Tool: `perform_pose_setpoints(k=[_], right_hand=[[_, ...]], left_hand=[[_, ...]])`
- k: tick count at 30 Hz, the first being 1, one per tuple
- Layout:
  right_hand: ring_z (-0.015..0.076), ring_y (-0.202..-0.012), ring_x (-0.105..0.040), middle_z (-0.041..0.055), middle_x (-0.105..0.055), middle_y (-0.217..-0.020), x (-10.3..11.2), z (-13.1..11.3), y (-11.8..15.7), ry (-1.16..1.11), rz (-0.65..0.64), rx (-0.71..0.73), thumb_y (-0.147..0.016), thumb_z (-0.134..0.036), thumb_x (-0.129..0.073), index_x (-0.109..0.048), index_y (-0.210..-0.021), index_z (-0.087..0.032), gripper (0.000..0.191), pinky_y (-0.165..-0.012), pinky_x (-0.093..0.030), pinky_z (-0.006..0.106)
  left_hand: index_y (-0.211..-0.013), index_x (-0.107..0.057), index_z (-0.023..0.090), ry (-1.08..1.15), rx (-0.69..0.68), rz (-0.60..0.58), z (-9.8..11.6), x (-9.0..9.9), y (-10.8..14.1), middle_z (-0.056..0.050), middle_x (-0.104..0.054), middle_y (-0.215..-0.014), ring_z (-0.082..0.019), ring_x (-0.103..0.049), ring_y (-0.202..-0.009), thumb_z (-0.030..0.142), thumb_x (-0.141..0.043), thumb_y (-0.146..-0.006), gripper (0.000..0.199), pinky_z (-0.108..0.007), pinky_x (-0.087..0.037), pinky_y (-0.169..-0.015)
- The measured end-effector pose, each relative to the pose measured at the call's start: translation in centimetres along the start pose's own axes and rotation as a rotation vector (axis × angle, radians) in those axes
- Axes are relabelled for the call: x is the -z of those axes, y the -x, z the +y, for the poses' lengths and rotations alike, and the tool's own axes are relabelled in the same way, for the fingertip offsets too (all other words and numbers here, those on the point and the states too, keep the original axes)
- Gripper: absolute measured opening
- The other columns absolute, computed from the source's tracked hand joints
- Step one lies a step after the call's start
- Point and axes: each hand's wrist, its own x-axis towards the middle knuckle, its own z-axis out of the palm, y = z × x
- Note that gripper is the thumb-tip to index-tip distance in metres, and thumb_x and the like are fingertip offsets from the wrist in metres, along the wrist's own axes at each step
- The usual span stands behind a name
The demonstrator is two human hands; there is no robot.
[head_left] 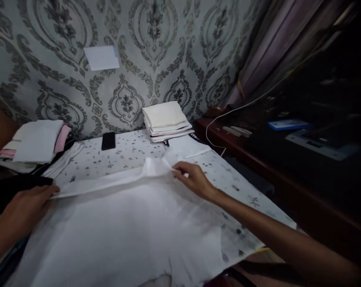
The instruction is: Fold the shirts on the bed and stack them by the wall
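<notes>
A white shirt [117,231] lies spread over the patterned table cover, its far edge folded over in a long strip. My right hand [194,179] pinches that strip at its right end, near a raised, bunched part of the cloth. At the strip's left end, my left hand [34,203] has its fingers closed on the edge of the same shirt. The lower part of the shirt runs out of view at the bottom.
Folded cloths are stacked [165,115] against the wall, and another pile [38,141] sits at the left. A phone [108,140] lies between them. White cable [243,107] crosses to the dark furniture [288,187] on the right.
</notes>
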Motion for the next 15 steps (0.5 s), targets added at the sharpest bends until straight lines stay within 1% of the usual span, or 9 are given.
perform_pose_setpoints(k=[2,3,5,7,10,12,13,15], right_hand=[[0.0170,-0.073,-0.064,0.0031,-0.071,-0.085,-0.3,0.1,3.3,0.076,-0.096,0.006,-0.088,-0.025,-0.053,-0.068,-0.090,-0.021,0.016,-0.067,-0.051,0.029],[0.0169,-0.073,-0.064,0.0032,-0.071,-0.087,-0.5,0.2,4.5,0.095,-0.139,0.002,-0.089,-0.023,-0.051,-0.068,-0.090,-0.022,0.017,-0.067,-0.051,0.029],[0.0166,-0.074,-0.064,0.0034,-0.071,-0.088,-0.8,0.4,6.0,0.108,-0.185,-0.013,-0.089,-0.020,-0.049,-0.068,-0.092,-0.022,0.019,-0.067,-0.051,0.029],[0.0166,-0.074,-0.065,0.0041,-0.071,-0.089,-1.0,0.5,6.7,0.101,-0.186,-0.018,-0.089,-0.020,-0.049,-0.068,-0.093,-0.021,0.019,-0.068,-0.052,0.029],[0.0164,-0.074,-0.064,0.0038,-0.072,-0.088,-0.6,0.4,6.5,0.055,-0.201,-0.025,-0.086,-0.021,-0.052,-0.069,-0.096,-0.021,0.019,-0.068,-0.051,0.029],[0.0162,-0.071,-0.064,0.0029,-0.072,-0.086,0.0,0.6,5.7,0.007,-0.210,-0.055,-0.085,-0.024,-0.054,-0.070,-0.099,-0.021,0.021,-0.064,-0.050,0.027],[0.0161,-0.068,-0.064,0.0027,-0.072,-0.086,0.4,0.8,5.0,-0.016,-0.188,-0.080,-0.086,-0.026,-0.054,-0.070,-0.100,-0.021,0.022,-0.062,-0.050,0.027],[0.0156,-0.064,-0.064,0.0029,-0.072,-0.085,1.3,1.5,2.8,-0.017,-0.081,-0.151,-0.088,-0.031,-0.052,-0.069,-0.099,-0.019,0.023,-0.059,-0.048,0.026]], left_hand=[[-0.078,-0.068,0.041,-0.051,-0.062,-0.011,-1.2,-1.3,1.2,0.008,-0.077,-0.090,-0.033,-0.067,-0.097,0.047,-0.035,-0.074,0.034,-0.048,-0.045,-0.087],[-0.077,-0.069,0.042,-0.085,-0.081,-0.031,-1.9,-2.0,1.6,0.010,-0.077,-0.090,-0.033,-0.067,-0.097,0.047,-0.036,-0.073,0.034,-0.049,-0.045,-0.086],[-0.077,-0.070,0.046,-0.107,-0.078,-0.084,-3.0,-3.0,2.1,0.013,-0.078,-0.089,-0.033,-0.067,-0.099,0.048,-0.038,-0.070,0.033,-0.050,-0.045,-0.085],[-0.079,-0.071,0.049,-0.127,-0.057,-0.122,-3.9,-3.7,2.3,0.016,-0.078,-0.091,-0.034,-0.066,-0.102,0.048,-0.039,-0.069,0.033,-0.052,-0.044,-0.087],[-0.082,-0.071,0.050,-0.146,-0.044,-0.147,-4.6,-4.2,2.5,0.017,-0.078,-0.094,-0.035,-0.064,-0.108,0.049,-0.040,-0.068,0.034,-0.053,-0.041,-0.093],[-0.083,-0.071,0.051,-0.160,-0.037,-0.169,-4.5,-4.1,2.6,0.017,-0.078,-0.096,-0.035,-0.063,-0.112,0.050,-0.040,-0.068,0.035,-0.054,-0.039,-0.096],[-0.085,-0.072,0.050,-0.172,-0.029,-0.192,-4.3,-3.9,2.5,0.016,-0.078,-0.099,-0.035,-0.063,-0.113,0.050,-0.039,-0.068,0.037,-0.054,-0.040,-0.096],[-0.094,-0.073,0.046,-0.185,0.001,-0.283,-3.6,-3.1,2.0,0.010,-0.077,-0.108,-0.033,-0.064,-0.114,0.051,-0.039,-0.069,0.042,-0.051,-0.042,-0.097]])
